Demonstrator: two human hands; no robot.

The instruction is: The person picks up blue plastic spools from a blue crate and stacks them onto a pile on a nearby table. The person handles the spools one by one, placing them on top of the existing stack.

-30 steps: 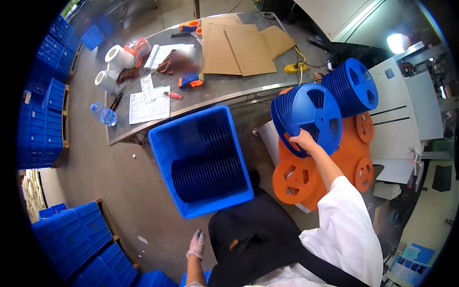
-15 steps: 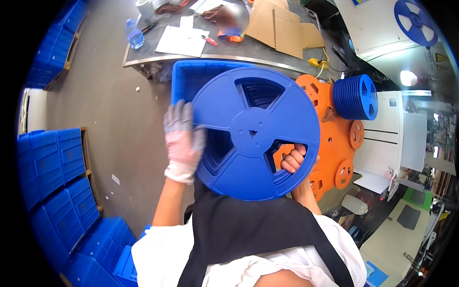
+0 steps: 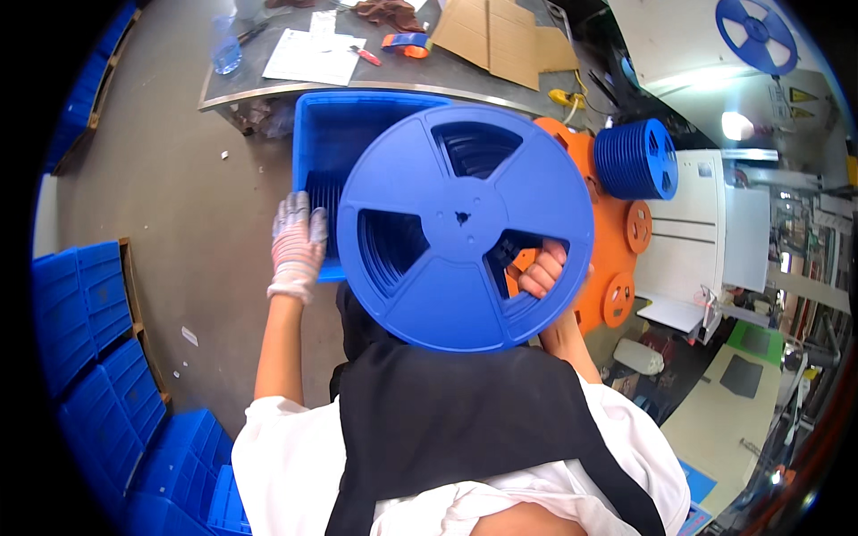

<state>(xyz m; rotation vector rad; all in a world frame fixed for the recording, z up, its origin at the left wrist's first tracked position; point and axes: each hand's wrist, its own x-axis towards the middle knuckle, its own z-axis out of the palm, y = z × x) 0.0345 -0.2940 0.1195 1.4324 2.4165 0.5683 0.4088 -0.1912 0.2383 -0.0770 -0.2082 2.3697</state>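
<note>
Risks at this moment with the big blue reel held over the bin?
1. The right hand carries the large blue plastic reel with only its fingers hooked through one spoke opening; it may twist or slip.
2. The gloved left hand rests at the rim of the blue plastic bin, apart from the reel, so it gives little support and might get pinched if the reel drops.
3. The reel hides most of the bin, so placement is likely blind.

The reel (image 3: 465,228) was blue, the bin (image 3: 344,125) blue, the stacked reels (image 3: 612,241) orange, the left hand's glove (image 3: 298,246) white with reddish stripes
</note>
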